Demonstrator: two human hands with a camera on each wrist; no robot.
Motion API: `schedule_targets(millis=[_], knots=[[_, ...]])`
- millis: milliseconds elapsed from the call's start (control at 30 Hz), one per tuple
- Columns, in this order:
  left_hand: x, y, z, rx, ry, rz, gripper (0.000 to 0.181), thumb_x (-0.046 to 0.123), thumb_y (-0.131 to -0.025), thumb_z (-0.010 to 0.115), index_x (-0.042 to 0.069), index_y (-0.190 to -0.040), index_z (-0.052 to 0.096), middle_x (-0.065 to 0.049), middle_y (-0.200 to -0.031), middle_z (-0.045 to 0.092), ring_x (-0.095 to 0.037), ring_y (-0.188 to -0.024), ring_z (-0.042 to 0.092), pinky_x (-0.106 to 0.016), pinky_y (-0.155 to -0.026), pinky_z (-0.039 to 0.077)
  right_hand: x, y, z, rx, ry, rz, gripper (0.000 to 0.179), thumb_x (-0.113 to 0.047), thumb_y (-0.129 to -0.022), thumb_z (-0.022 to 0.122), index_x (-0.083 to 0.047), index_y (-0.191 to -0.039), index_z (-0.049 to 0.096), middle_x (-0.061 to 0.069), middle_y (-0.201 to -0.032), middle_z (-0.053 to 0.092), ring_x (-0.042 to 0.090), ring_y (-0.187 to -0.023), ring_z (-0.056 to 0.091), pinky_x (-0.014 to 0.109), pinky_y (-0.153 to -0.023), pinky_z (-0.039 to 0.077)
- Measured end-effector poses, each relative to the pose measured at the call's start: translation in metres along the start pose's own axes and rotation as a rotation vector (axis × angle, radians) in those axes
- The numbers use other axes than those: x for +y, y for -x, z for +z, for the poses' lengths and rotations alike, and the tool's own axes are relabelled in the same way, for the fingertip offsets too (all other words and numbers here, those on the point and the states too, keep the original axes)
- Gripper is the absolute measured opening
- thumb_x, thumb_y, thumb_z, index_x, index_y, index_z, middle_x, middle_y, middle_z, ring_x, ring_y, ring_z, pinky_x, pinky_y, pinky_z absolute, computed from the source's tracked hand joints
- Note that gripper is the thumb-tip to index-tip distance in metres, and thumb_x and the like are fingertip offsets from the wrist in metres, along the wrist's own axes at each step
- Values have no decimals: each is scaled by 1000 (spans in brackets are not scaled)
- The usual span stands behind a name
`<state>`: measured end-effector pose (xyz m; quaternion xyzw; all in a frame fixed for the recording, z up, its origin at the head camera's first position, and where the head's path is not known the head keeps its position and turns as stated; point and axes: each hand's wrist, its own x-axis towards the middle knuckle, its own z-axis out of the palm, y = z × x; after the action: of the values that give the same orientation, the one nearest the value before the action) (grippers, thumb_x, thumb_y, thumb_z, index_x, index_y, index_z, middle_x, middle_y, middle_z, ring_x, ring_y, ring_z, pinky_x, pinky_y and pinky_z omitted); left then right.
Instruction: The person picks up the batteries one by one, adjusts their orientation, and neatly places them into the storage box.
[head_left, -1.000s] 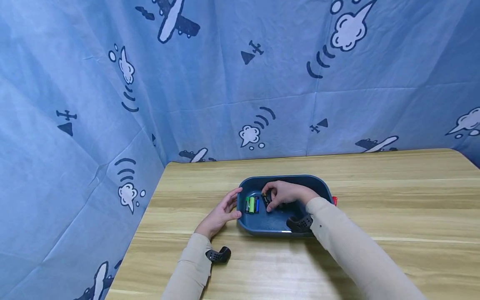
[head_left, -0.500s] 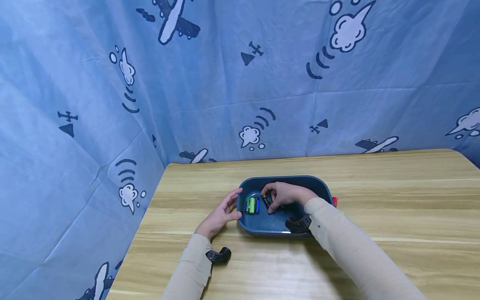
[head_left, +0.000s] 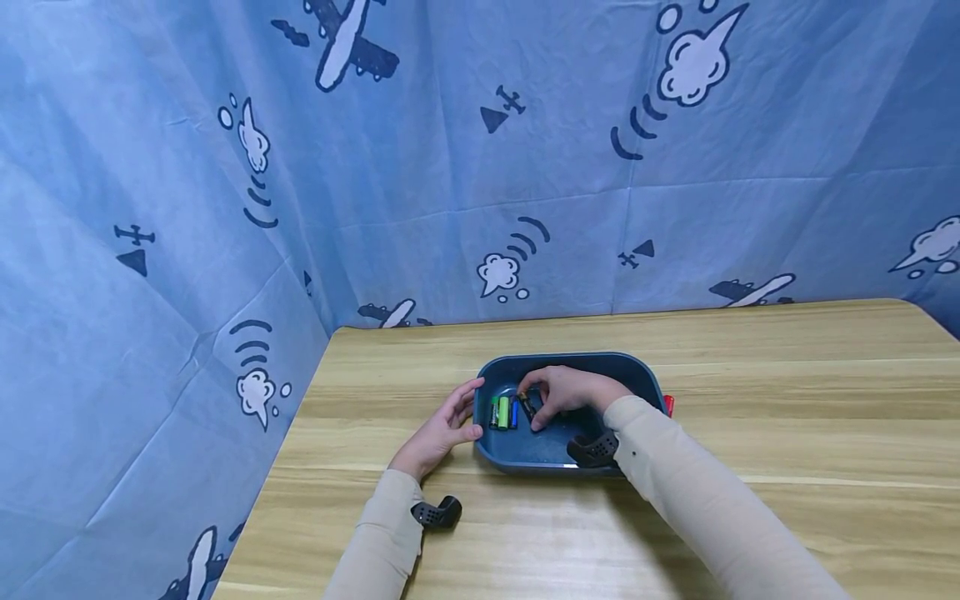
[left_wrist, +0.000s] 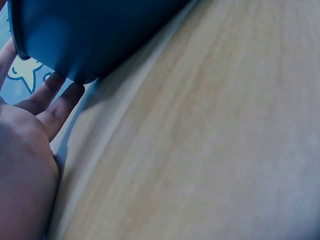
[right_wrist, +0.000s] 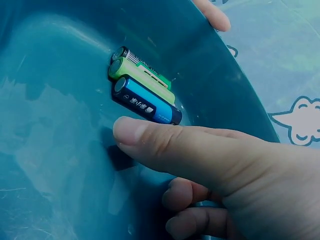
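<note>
A dark blue plastic basin (head_left: 525, 463) sits on the table. Inside, near its left end, three batteries lie side by side: a black-and-green battery (right_wrist: 145, 67), a lime green battery (right_wrist: 142, 81) and a blue battery (right_wrist: 146, 102). My right hand (head_left: 570, 390) reaches into the basin and pinches a black battery (head_left: 527, 406) with a gold end, just right of the row. In the right wrist view the thumb hides that battery. My left hand (head_left: 438, 427) touches the basin's left end from outside, thumb by the rim and fingers extended along the wall (left_wrist: 85, 40).
The wood-grain table (head_left: 787, 400) extends well to the right of the basin. Something red (head_left: 669, 404) shows beyond the basin's right end, mostly hidden. A blue printed curtain (head_left: 420, 167) hangs behind and to the left. Black wrist devices (head_left: 438, 512) are worn on both arms.
My right hand has shifted slightly left with the black battery, bringing it closer to the row. The left hand stays at the basin's end.
</note>
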<state>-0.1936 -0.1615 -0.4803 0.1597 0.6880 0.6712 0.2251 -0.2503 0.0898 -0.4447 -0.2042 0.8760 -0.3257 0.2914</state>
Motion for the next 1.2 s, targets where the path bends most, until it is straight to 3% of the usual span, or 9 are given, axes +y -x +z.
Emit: schedule_targets(millis=[267, 500, 600, 900, 1200], knots=[[-1, 0, -1, -13, 11, 6, 67, 5, -90, 59, 21, -146, 26, -11, -149, 24, -27, -134, 26, -38, -109, 22, -2, 2, -2, -30, 7, -11, 58, -15, -71, 81, -17, -124, 57, 5, -74, 51, 16, -59, 49, 26, -53, 43], [-2, 0, -1, -10, 12, 5, 67, 5, -90, 60, 22, -145, 27, -10, -148, 25, -26, -134, 27, -37, -109, 22, -2, 5, -4, -80, -58, 31, 57, -1, -77, 60, -17, -131, 52, 2, -68, 47, 17, -56, 47, 26, -53, 38], [-2, 0, -1, -13, 13, 8, 67, 5, -90, 60, 22, -145, 27, -10, -148, 24, -26, -134, 26, -38, -109, 22, -1, 5, -3, -64, -53, 25, 51, -1, -79, 57, -16, -128, 55, 1, -66, 45, 16, -54, 45, 25, -52, 38], [-2, 0, -1, -17, 17, 11, 67, 5, -89, 60, 22, -145, 27, -10, -148, 24, -26, -134, 26, -37, -109, 21, 0, 2, -3, -3, -15, -28, 40, -11, -82, 70, -11, -120, 58, 6, -75, 53, 16, -60, 49, 26, -52, 42], [-1, 0, 0, -8, 18, 7, 66, 6, -91, 58, 20, -146, 25, -12, -149, 23, -28, -135, 25, -39, -109, 20, -2, 2, -3, 27, -21, -1, 25, -9, -91, 58, -13, -116, 61, 4, -65, 54, 16, -53, 49, 27, -50, 44]])
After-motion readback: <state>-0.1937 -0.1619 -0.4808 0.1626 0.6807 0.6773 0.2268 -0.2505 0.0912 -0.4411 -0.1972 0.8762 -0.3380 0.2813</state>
